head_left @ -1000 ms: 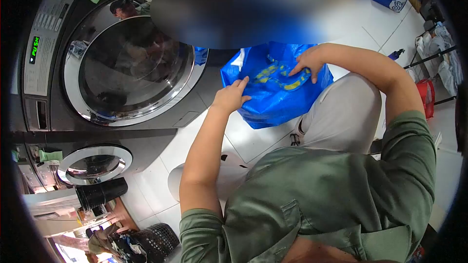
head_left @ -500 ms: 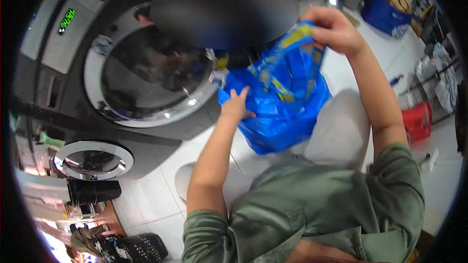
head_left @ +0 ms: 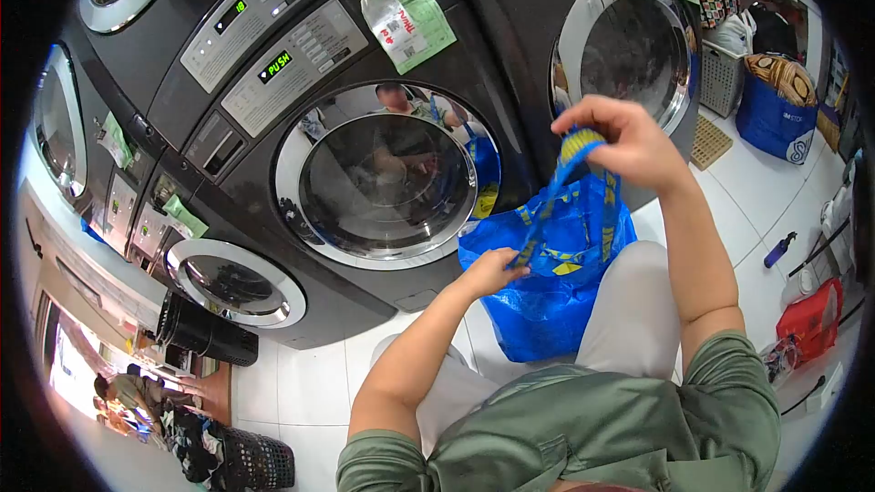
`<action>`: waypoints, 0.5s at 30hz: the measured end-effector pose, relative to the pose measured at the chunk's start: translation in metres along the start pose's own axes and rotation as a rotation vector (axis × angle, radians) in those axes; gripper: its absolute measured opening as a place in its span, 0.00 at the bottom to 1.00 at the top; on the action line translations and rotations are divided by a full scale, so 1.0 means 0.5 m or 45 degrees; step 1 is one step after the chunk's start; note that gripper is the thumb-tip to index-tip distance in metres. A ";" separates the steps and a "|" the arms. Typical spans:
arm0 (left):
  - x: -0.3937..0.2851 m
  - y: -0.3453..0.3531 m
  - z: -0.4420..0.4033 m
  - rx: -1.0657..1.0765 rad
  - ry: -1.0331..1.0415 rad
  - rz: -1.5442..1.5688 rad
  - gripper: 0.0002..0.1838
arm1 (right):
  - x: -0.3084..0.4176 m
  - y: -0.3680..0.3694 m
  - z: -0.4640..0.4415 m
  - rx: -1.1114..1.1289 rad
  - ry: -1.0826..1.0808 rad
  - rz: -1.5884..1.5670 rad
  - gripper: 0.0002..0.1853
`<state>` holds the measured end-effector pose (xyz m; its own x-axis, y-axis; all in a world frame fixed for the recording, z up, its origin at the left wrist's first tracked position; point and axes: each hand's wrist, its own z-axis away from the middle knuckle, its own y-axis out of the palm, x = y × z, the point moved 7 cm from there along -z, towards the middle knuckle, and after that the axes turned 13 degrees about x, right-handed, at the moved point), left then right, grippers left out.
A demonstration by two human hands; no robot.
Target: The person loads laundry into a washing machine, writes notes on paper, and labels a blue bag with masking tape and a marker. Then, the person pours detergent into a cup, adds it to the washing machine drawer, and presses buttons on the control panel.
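Observation:
A large blue plastic carrier bag point(head_left: 538, 310) with yellow-lettered straps stands on the floor between my knees. My right hand point(head_left: 629, 141) is raised above it, thumb and fingers closed around the looped strap point(head_left: 576, 150), which is pulled up taut. My left hand point(head_left: 490, 273) is at the bag's near left side, its fingers closed at the strap's lower part by the rim. Inside the bag, the contents are hidden by its folds and the straps. The closed glass door of a dark front-loading washing machine point(head_left: 387, 187) is just beyond the bag.
Other machines point(head_left: 629, 46) line the wall, one with a green paper slip point(head_left: 407, 23) clipped on. A blue bag of laundry point(head_left: 775, 118) stands at the right, near a red bag point(head_left: 811, 319). A black laundry basket point(head_left: 260, 458) and a person point(head_left: 137, 392) are at the lower left.
The view has tilted up, showing more machines. My left hand's spread fingers have closed by the bag's rim. My right hand still holds the strap up.

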<state>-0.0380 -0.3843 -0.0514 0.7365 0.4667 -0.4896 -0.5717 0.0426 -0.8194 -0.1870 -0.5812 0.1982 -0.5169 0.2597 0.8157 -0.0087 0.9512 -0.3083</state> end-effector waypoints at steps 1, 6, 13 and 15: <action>-0.005 -0.017 0.009 0.003 -0.050 0.119 0.16 | -0.011 -0.019 -0.014 -0.077 0.028 0.062 0.18; 0.093 -0.046 0.023 -0.102 -0.059 0.513 0.11 | -0.107 -0.096 -0.109 0.026 0.237 0.073 0.17; 0.094 -0.009 -0.013 -0.156 0.060 1.015 0.13 | -0.270 -0.114 -0.210 -0.209 0.352 0.233 0.12; 0.087 -0.005 -0.022 -0.081 0.048 1.052 0.11 | -0.290 -0.150 -0.186 -0.452 0.496 0.680 0.11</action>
<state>-0.0005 -0.3740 -0.0740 0.1002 0.2957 -0.9500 -0.9133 -0.3516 -0.2058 -0.0319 -0.6749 0.1487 -0.0323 0.6785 0.7339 0.4690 0.6587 -0.5884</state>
